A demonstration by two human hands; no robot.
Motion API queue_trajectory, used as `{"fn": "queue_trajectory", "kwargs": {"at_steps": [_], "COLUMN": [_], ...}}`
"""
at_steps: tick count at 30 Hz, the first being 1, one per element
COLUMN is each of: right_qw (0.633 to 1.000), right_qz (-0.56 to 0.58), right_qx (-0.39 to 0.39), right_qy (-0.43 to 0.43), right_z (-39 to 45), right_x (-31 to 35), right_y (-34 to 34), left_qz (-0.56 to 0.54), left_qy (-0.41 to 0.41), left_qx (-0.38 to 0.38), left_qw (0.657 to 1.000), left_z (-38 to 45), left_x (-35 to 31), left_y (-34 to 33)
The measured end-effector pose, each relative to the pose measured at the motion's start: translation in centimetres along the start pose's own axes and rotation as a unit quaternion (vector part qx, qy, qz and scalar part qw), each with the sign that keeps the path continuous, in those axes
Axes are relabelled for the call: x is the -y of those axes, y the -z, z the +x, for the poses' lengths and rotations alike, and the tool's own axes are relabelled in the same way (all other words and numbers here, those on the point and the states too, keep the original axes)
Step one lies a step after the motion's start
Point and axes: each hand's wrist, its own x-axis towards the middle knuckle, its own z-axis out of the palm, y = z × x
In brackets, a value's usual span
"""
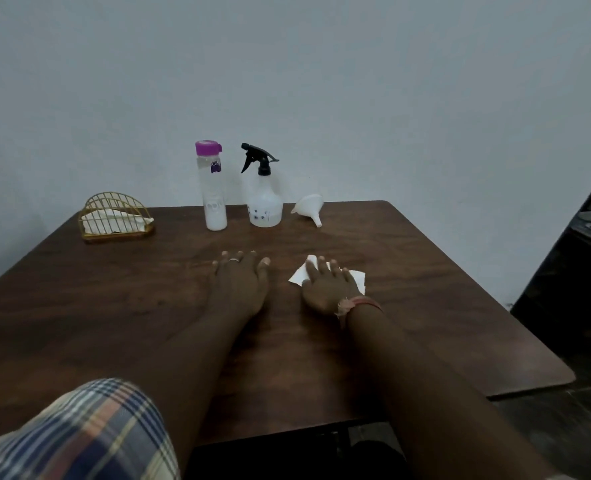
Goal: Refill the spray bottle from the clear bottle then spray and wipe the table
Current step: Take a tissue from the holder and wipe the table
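The left hand (240, 285) lies flat on the table (425, 306), palm down, fingers straight and slightly spread, holding nothing. A ring sits on one finger. The right hand (327, 287) lies palm down on a white tissue (358, 277), fingers straight, pressing it against the tabletop. The tissue's corners show past the hand on both sides. A red thread band circles the right wrist.

At the far edge of the table, near the wall, stand two bottles, upright and just apart. The clear bottle (213, 192) is on the left, with a purple cap closed. The spray bottle (264, 199) is on the right, with its black trigger head fitted. A white funnel (308, 207) lies on its side just right of the spray bottle, spout toward the viewer. A gold wire holder (115, 216) containing tissues stands at the far left corner. A plaid sleeve (89, 434) covers the left upper arm.
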Motion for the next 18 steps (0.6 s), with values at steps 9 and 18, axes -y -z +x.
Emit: {"fn": "queue_trajectory", "kwargs": {"at_steps": [9, 18], "right_qw": [0.994, 0.964], "right_qz": [0.03, 0.176], "right_qx": [-0.066, 0.012], "right_qy": [0.083, 0.201], "right_z": [1.0, -4.5], "right_x": [9.3, 8.1], "right_y": [-1.8, 0.4], "left_qz": [-0.016, -0.11], "left_qy": [0.039, 0.081], "left_qx": [-0.044, -0.089], "left_qw": [0.998, 0.987], "left_z": [0.4, -1.2], "left_x": [2.1, -1.5], "left_y": [3.0, 3.8]}}
